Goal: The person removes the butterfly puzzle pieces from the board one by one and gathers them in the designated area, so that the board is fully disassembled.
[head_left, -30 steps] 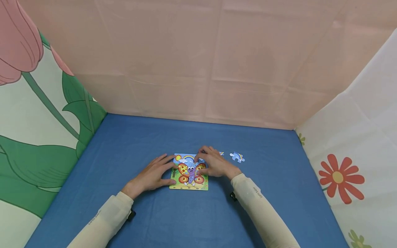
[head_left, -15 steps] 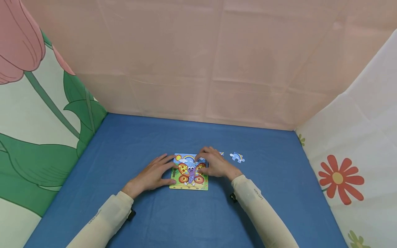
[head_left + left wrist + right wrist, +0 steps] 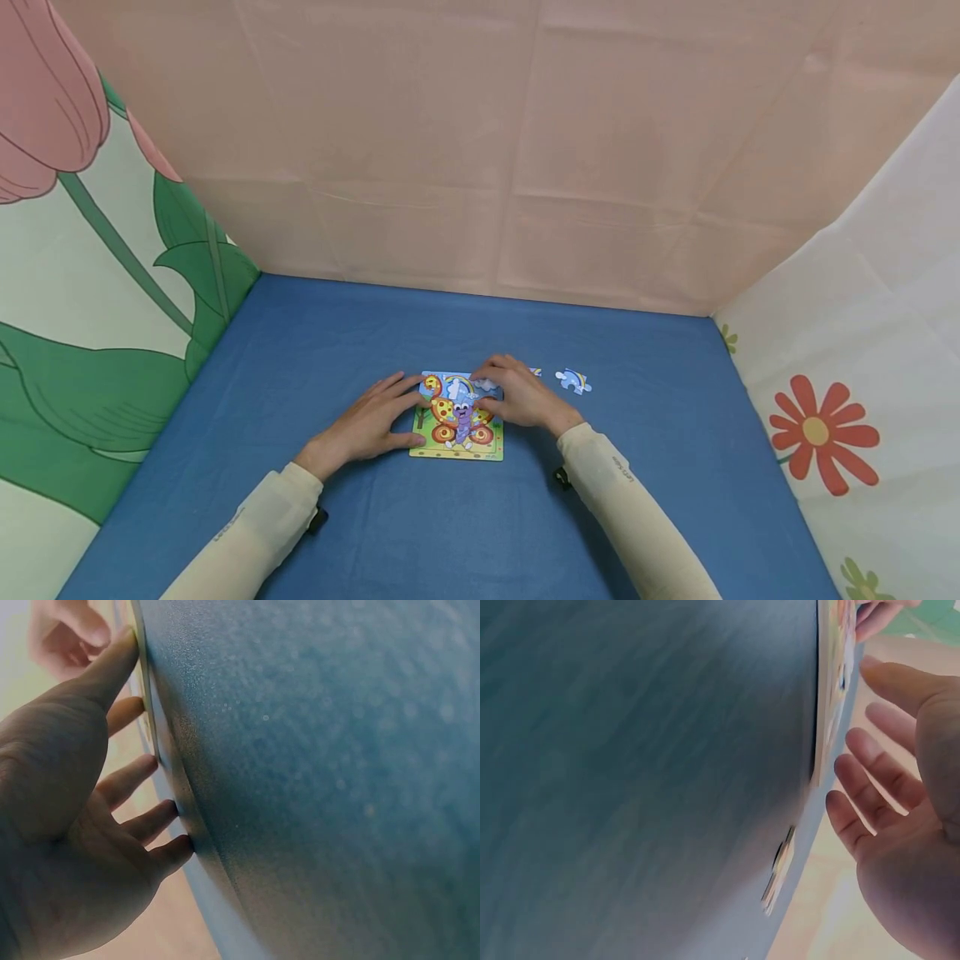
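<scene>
Blue-green puzzle point(image 3: 459, 423) lies flat mid-table point(image 3: 427, 525), between both hands. Change in the last half second: right hand point(image 3: 519, 397) has its thumb slightly farther along the board, and a grey-white cloud patch shows under it. Probably small adjustment at the far right corner. Print: purple butterfly, spotted wings, rainbow; mostly filled, corner part-hidden. Right fingers spread, thumb apart; can't tell if tips pinch anything. Left hand point(image 3: 366, 422) unmoved, fingers and thumb spread along the left edge. Loose piece point(image 3: 573, 381) to the right; second piece point(image 3: 535, 372) partly behind right hand.
</scene>
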### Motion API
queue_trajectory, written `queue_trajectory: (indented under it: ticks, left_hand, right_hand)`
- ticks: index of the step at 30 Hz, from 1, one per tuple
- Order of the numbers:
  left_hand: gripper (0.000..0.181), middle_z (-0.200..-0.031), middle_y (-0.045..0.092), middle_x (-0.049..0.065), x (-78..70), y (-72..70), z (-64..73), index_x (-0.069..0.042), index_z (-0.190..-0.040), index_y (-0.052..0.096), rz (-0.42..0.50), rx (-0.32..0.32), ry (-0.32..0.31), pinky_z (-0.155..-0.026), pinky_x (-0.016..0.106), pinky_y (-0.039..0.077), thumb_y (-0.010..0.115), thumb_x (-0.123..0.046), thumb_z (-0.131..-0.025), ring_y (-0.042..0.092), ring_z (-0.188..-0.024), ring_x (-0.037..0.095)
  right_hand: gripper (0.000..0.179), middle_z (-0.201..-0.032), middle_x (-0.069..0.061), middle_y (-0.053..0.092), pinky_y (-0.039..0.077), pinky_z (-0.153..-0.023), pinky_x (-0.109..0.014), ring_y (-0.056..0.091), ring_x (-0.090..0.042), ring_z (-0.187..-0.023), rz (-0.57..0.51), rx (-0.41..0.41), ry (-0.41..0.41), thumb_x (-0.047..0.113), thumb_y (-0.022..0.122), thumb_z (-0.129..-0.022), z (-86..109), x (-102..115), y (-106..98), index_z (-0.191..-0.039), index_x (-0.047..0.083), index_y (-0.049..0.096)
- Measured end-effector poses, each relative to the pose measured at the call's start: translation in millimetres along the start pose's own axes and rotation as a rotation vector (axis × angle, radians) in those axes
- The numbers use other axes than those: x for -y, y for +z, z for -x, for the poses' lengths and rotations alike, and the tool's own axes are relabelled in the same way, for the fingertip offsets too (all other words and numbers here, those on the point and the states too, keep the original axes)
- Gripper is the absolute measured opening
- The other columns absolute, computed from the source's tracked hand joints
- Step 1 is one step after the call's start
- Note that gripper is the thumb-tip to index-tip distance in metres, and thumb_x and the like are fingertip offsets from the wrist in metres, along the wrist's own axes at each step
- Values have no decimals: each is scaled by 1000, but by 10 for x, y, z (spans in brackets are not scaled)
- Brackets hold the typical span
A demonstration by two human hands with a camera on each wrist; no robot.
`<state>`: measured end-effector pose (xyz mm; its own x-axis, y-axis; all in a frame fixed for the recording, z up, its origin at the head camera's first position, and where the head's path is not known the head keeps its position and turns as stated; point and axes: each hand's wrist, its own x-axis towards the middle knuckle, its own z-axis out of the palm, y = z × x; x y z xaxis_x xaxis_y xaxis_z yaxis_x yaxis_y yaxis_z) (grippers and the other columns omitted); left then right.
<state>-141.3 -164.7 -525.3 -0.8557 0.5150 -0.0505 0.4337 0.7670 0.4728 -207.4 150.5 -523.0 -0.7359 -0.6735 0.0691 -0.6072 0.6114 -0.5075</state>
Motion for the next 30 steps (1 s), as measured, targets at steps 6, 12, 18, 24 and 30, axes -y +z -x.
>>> queue_trajectory:
  ticks: [6,12,18,24,30]
  left_hand:
    - [51,-179,46,20,-10,-12,0,-19,-143,74,-7,7,-3,-136,78,29,87,-43,-101,32,-169,57]
    - [50,-179,46,21,-10,-9,-4,-18,-143,74,-9,4,6,-136,79,29,87,-42,-101,33,-169,58]
    - [50,-178,47,21,3,5,1,-18,-142,74,-11,-5,16,-135,79,30,88,-42,-101,33,-168,59]
    - [49,-177,47,23,-12,-4,6,-17,-142,75,-3,-7,18,-134,80,30,88,-40,-100,34,-167,60]
    - [48,-178,47,22,-18,-8,7,-18,-141,75,-4,-4,14,-135,79,30,88,-40,-101,33,-168,60]
  right_hand:
    - [43,-138,-10,72,58,-113,-50,65,-28,-128,10,9,-2,30,82,-107,-118,75,41,-144,8,76]
    - [42,-139,-9,71,59,-112,-50,65,-28,-130,29,20,18,33,81,-108,-234,139,100,-142,9,77]
    - [43,-138,-10,71,62,-106,-48,67,-28,-126,54,26,34,37,81,-108,-295,197,144,-143,11,77]
    - [39,-134,-7,70,61,-101,-43,65,-23,-119,83,17,68,35,81,-108,-316,219,186,-140,13,78]
    - [33,-136,-7,68,61,-100,-43,64,-24,-121,61,20,78,32,81,-108,-332,232,189,-135,13,78]
